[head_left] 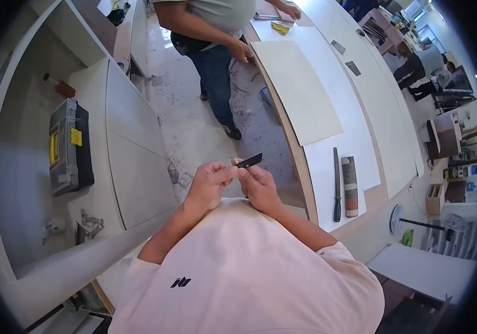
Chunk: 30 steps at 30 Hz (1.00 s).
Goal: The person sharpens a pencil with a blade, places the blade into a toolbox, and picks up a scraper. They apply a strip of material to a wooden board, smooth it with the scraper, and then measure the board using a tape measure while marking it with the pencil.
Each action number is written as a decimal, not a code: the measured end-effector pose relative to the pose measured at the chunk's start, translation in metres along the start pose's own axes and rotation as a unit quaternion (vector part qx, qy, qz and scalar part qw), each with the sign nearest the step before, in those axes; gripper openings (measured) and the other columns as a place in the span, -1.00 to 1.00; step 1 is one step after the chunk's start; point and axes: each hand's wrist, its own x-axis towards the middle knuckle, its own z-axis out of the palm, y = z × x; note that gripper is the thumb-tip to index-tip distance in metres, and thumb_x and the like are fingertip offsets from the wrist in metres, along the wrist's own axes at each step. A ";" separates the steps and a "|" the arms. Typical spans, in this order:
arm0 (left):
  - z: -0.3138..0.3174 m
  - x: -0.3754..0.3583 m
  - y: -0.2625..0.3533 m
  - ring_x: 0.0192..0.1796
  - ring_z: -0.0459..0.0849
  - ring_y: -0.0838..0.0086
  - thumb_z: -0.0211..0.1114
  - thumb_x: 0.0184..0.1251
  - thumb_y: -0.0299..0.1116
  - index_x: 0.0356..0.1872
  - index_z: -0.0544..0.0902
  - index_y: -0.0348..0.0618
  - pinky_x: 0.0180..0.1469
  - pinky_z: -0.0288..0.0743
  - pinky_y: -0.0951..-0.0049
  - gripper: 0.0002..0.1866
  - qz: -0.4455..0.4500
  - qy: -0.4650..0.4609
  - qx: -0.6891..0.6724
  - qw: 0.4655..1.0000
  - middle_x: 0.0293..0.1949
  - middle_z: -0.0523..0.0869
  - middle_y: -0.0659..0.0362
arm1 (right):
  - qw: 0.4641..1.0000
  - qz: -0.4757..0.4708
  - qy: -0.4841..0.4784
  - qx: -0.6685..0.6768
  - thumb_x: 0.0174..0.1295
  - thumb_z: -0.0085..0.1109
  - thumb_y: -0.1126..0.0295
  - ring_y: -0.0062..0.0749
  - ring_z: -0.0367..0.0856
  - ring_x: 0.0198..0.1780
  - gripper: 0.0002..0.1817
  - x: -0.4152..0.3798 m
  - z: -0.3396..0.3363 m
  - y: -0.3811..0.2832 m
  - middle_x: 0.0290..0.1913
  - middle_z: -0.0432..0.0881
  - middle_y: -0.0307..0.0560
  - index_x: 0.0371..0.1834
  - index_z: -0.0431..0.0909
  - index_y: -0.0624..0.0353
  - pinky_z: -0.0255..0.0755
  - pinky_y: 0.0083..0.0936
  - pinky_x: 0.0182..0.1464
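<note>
A thin black strip, like a small blade or piece of edging [249, 161], sticks out to the upper right from between my fingers. My right hand [259, 183] pinches its near end. My left hand [209, 183] meets the right one at the fingertips and touches the same end. Both hands are held in front of my chest, above the floor between two benches. How much of the strip is hidden inside the fingers cannot be seen.
A long white workbench [355, 122] runs on the right with a pale panel [300, 89], a black file [336, 183] and a cylindrical roll [350, 186]. Another person [216, 33] stands ahead with hands on that bench. A grey toolbox [67, 146] lies in a white cabinet on the left.
</note>
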 end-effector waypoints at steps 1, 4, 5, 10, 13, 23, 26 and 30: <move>0.001 -0.001 0.001 -0.38 0.47 0.54 0.30 0.25 -0.47 -0.42 0.59 -0.29 -0.26 0.34 0.56 -0.89 0.003 0.002 -0.006 1.000 -0.49 0.57 0.19 | 1.000 -0.002 0.002 -0.001 0.40 0.12 0.29 -0.87 0.13 -0.57 -0.71 0.000 0.001 0.001 -0.57 0.34 -0.53 0.10 0.59 0.15 0.03 -0.80 -0.55; 0.004 0.003 -0.003 -0.38 0.47 0.54 0.29 0.25 -0.49 -0.42 0.59 -0.28 -0.26 0.34 0.57 -0.90 0.024 -0.001 -0.022 0.999 -0.49 0.57 0.19 | 1.000 -0.006 0.008 -0.008 0.40 0.13 0.29 -0.87 0.12 -0.58 -0.72 0.002 -0.002 -0.003 -0.57 0.33 -0.53 0.07 0.60 0.16 0.02 -0.79 -0.56; 0.003 0.001 -0.005 -0.38 0.47 0.54 0.29 0.26 -0.49 -0.42 0.59 -0.28 -0.26 0.34 0.57 -0.90 0.028 0.001 -0.024 0.999 -0.49 0.57 0.20 | 1.000 -0.002 0.010 -0.006 0.39 0.13 0.30 -0.87 0.12 -0.58 -0.73 0.001 0.000 -0.002 -0.57 0.33 -0.53 0.06 0.61 0.17 0.02 -0.78 -0.57; -0.002 -0.005 -0.007 -0.39 0.47 0.56 0.28 0.27 -0.51 -0.40 0.61 -0.29 -0.26 0.35 0.58 -0.92 0.037 0.005 -0.040 0.998 -0.49 0.58 0.21 | 1.000 0.001 0.016 -0.005 0.38 0.15 0.30 -0.87 0.13 -0.59 -0.77 -0.001 0.007 -0.002 -0.59 0.33 -0.52 -0.05 0.64 0.20 0.01 -0.77 -0.58; -0.004 -0.009 -0.008 -0.39 0.48 0.56 0.28 0.27 -0.52 -0.40 0.61 -0.29 -0.27 0.36 0.59 -0.93 0.040 0.012 -0.041 0.998 -0.48 0.59 0.20 | 1.000 0.009 0.012 -0.011 0.39 0.13 0.29 -0.83 0.14 -0.62 -0.77 0.000 0.006 0.006 -0.60 0.32 -0.49 -0.09 0.62 0.21 0.01 -0.73 -0.60; -0.003 -0.014 -0.005 -0.39 0.51 0.53 0.27 0.27 -0.52 -0.40 0.61 -0.28 -0.27 0.39 0.57 -0.93 0.043 0.017 -0.057 0.997 -0.48 0.60 0.20 | 0.999 0.023 0.018 -0.029 0.36 0.17 0.27 -0.80 0.15 -0.64 -0.78 -0.001 0.006 0.009 -0.61 0.31 -0.47 -0.15 0.64 0.21 0.04 -0.71 -0.62; -0.012 -0.013 -0.002 -0.41 0.51 0.50 0.26 0.28 -0.51 -0.41 0.60 -0.27 -0.27 0.40 0.54 -0.92 0.081 0.072 -0.020 0.994 -0.49 0.59 0.20 | 0.998 0.030 0.055 -0.023 0.36 0.18 0.27 -0.81 0.17 -0.63 -0.73 -0.004 0.013 -0.001 -0.58 0.35 -0.45 -0.04 0.63 0.22 0.06 -0.71 -0.61; -0.029 -0.011 0.007 -0.44 0.47 0.57 0.28 0.28 -0.49 -0.45 0.58 -0.26 -0.32 0.32 0.62 -0.88 0.095 0.055 -0.104 0.988 -0.52 0.56 0.22 | 0.997 0.062 -0.005 0.039 0.42 0.02 0.30 -0.76 0.13 -0.61 -0.66 -0.004 0.006 -0.010 -0.57 0.30 -0.42 0.15 0.53 0.24 0.03 -0.71 -0.58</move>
